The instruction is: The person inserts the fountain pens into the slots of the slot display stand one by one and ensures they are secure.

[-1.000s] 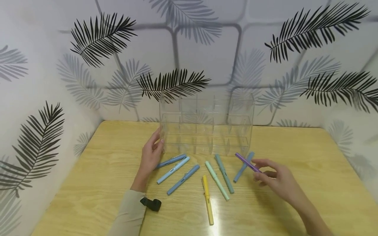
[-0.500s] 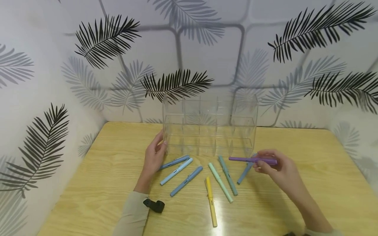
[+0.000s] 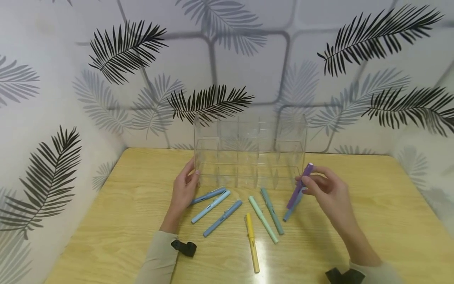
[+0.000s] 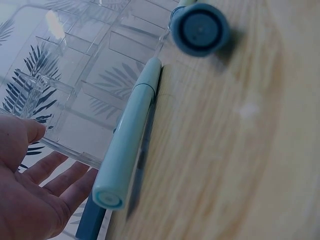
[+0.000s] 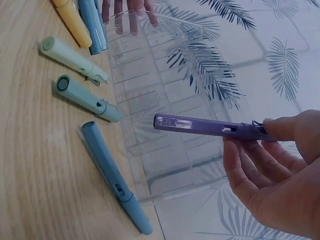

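My right hand (image 3: 328, 191) pinches a purple pen (image 3: 300, 186) between thumb and fingers, tilted above the table at the organizer's right front corner. In the right wrist view the purple pen (image 5: 200, 126) points left, its clip near my thumb. My left hand (image 3: 185, 187) holds the left side of a clear compartmented organizer (image 3: 248, 169); in the left wrist view the thumb of that hand (image 4: 30, 185) is on the front edge and the fingers are along the outside. A blue pen (image 3: 290, 213) lies under the purple one, partly covered in the head view.
In front of the organizer lie a yellow pen (image 3: 252, 244), a light green pen (image 3: 264, 221), a dark green pen (image 3: 272, 211), a light blue pen (image 3: 211, 207) and two blue pens, one (image 3: 222, 218) nearer the front. A patterned wall (image 3: 248, 67) stands behind the wooden table (image 3: 124, 221).
The purple pen has turned in my right hand, from slanting to level to steeply tilted with one end up. My left hand stays on the organizer; the head view shifted slightly.
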Action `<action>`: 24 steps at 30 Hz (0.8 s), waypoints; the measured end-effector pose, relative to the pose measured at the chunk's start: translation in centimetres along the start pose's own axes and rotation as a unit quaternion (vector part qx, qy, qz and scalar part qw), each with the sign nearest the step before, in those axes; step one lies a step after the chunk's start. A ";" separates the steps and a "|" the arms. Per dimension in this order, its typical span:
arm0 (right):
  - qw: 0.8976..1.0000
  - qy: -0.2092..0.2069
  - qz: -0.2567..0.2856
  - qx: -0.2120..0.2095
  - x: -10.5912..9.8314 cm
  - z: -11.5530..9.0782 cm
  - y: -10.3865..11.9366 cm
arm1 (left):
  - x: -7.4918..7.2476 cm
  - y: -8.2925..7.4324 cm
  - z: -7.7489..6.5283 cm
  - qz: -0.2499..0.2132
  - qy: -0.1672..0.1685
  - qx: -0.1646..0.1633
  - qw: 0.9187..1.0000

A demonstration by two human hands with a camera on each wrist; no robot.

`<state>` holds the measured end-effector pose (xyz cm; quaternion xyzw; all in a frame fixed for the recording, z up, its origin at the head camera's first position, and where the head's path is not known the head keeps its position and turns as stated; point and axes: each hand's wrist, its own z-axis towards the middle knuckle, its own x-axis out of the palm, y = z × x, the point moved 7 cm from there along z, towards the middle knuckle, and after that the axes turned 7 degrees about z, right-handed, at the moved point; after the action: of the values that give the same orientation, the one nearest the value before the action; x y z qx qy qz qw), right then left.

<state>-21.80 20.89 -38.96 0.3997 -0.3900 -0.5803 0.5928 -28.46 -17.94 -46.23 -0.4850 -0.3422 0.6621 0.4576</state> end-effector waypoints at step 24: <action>0.997 -0.009 0.061 -0.041 4.5 5.5 0.8 | 0.2 0.2 0.2 -0.014 -0.003 0.008 1.000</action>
<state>-26.49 16.31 -36.19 0.3451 -0.3950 -0.5621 0.6395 -28.71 -17.85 -46.38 -0.4740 -0.3452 0.6599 0.4697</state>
